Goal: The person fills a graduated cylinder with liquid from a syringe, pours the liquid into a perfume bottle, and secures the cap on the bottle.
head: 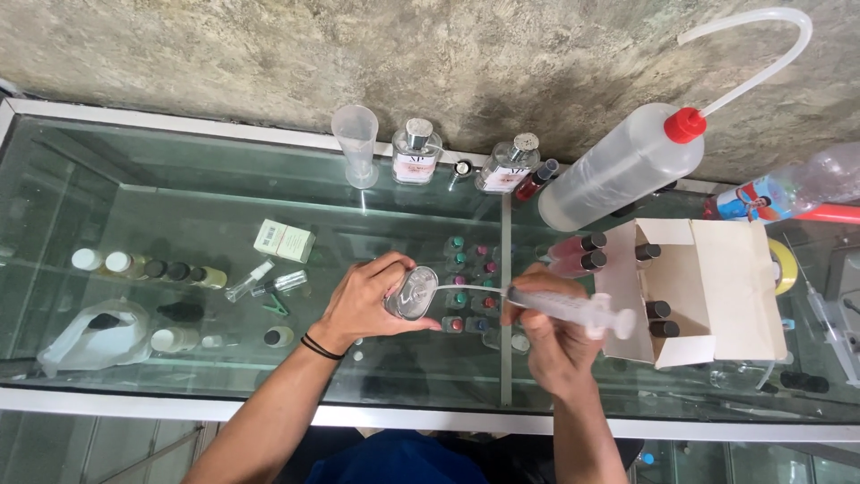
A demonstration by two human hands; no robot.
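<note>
My left hand point(363, 300) grips a small clear glass bottle point(411, 293) with a silvery top, tilted over the glass counter point(215, 161). My right hand point(548, 333) holds a clear plastic syringe point(573, 310) level. A thin clear tube point(470, 289) runs from the syringe's tip to the mouth of the bottle. Both hands hover just above the counter's middle, close together.
Against the wall stand a plastic measuring cup point(356, 143), two square perfume bottles point(416, 153) point(508, 165) and a large wash bottle with a red cap point(627, 164). An open white box of dark-capped vials point(708, 291) sits right of my hands. Small bottles lie on shelves under the glass.
</note>
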